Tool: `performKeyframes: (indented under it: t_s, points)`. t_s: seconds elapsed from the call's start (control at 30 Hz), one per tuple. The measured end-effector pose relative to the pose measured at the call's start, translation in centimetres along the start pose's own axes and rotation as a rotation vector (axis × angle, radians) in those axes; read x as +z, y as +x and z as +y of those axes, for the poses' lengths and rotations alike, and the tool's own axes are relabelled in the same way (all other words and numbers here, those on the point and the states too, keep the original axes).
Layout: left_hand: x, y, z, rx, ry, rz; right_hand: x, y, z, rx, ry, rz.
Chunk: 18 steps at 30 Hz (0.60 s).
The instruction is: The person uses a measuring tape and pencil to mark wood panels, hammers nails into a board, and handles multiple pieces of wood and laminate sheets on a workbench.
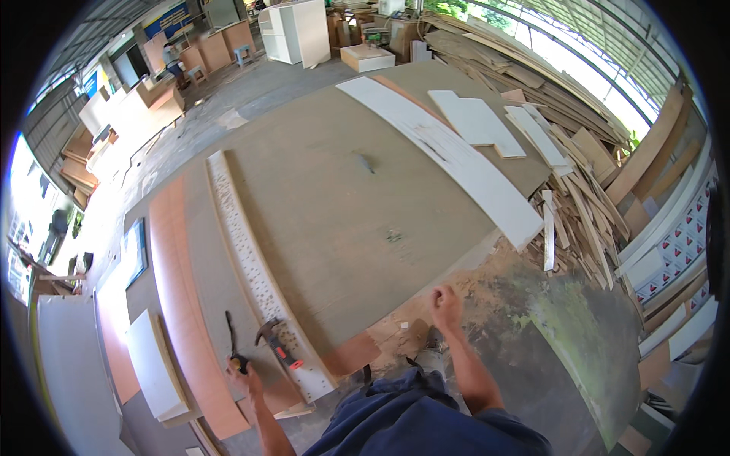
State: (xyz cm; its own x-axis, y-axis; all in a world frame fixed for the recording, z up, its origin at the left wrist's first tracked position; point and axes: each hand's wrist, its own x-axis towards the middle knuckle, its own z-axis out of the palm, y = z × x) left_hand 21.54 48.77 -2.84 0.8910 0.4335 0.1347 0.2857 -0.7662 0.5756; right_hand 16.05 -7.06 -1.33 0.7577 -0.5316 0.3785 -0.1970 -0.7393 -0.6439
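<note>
My left hand point(237, 377) is at the lower left, its fingers closed round a small black and yellow tape measure point(240, 365). Just beyond it lies a thin, dark, elongated tool point(230, 331). A claw hammer point(283, 353) with a black and red handle rests on a long pale board point(245, 254) dotted with many dark marks, right of that hand. My right hand point(446, 307) is raised in a fist near the front edge of the large brown sheet point(319, 205); whatever it may hold is hidden.
Left of the dotted board lie a copper-coloured strip point(171, 258) and a short white panel point(154, 365). A long white board point(449, 156) crosses the sheet's far right. Scrap wood point(582, 213) piles up beyond it. Far off, a person point(172, 62) stands near cabinets.
</note>
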Motion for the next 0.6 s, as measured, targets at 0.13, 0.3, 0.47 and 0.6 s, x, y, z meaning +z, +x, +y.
performKeyframes:
  t_s: [0.13,0.3,0.47,0.6]
  points:
    - [0.7,1.4,-6.1,-0.046,-0.209,0.222,-6.0,8.2,8.7,0.215,-0.345,0.123]
    - [2.2,-2.8,-1.7,-0.408,0.057,0.310,-15.2,19.6,20.6,0.301,-0.627,0.010]
    - [1.3,-10.4,0.7,-0.482,-0.147,0.627,-15.4,27.9,29.1,0.430,-0.667,-0.226]
    - [5.3,-18.2,5.9,-0.526,-0.416,0.701,-17.1,33.0,34.9,0.561,-0.508,-0.492]
